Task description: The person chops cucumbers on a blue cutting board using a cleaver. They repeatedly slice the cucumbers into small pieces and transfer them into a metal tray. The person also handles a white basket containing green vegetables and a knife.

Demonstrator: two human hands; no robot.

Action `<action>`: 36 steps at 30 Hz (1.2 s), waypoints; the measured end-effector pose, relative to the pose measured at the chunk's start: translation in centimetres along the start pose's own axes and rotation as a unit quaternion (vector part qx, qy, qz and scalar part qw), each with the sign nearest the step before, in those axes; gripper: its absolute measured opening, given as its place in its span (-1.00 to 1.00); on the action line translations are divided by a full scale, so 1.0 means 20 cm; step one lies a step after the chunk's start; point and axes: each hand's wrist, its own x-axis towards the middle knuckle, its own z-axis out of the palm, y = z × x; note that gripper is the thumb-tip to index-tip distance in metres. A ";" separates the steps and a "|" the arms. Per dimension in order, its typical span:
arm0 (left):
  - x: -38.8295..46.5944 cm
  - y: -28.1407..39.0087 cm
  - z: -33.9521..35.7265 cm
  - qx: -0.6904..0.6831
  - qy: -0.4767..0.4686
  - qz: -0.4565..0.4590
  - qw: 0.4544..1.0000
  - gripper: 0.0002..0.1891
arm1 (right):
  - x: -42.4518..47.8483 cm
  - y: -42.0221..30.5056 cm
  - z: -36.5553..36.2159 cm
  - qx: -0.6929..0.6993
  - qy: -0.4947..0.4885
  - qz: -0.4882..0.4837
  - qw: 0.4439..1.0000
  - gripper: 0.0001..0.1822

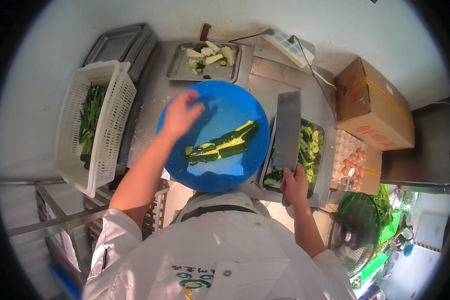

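Note:
Over the upper left of a round blue cutting board, my left hand is blurred, with fingers apart and nothing visible in it. Dark green cucumber strips with yellowish cut faces lie across the middle of the board. My right hand grips the handle of a broad Chinese cleaver. The blade extends away from me above a metal tray at the board's right. Chopped green vegetable pieces fill that tray; the blade hides part of them.
A metal tray holding pale vegetable offcuts stands behind the board. At left is a white plastic basket of greens. To the right are a power strip with cords, a cardboard box, an egg tray and a fan.

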 end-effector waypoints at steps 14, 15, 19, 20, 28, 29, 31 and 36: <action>-0.56 -0.19 0.25 0.210 -0.075 0.177 0.959 -0.41 | 0.31 0.05 -0.09 -0.284 -0.017 -0.146 0.948 -0.68; -0.54 -0.21 0.23 0.226 -0.040 0.191 0.955 -0.42 | 0.33 0.03 -0.08 -0.321 -0.020 -0.173 0.931 -0.68; -0.50 -0.26 0.16 0.244 0.071 0.189 0.949 -0.52 | 0.30 -0.16 -0.02 -0.283 -0.057 -0.114 0.951 -0.73; -0.52 -0.25 0.15 0.219 0.072 0.165 0.959 -0.53 | 0.30 -0.21 0.01 -0.273 -0.078 -0.128 0.950 -0.71; -0.57 -0.38 0.29 0.166 0.141 0.116 0.969 -0.64 | 0.40 -0.59 0.48 -0.520 -0.271 -0.257 0.768 -0.75; -0.56 -0.37 0.30 0.163 0.147 0.117 0.969 -0.65 | 0.43 -0.57 0.54 -0.532 -0.291 -0.281 0.744 -0.78; -0.56 -0.37 0.30 0.166 0.143 0.105 0.970 -0.64 | 0.46 -0.58 0.66 -0.547 -0.328 -0.310 0.705 -0.81; -0.56 -0.39 0.31 0.153 0.153 0.102 0.971 -0.64 | 0.43 -0.67 0.74 -0.573 -0.370 -0.330 0.653 -0.84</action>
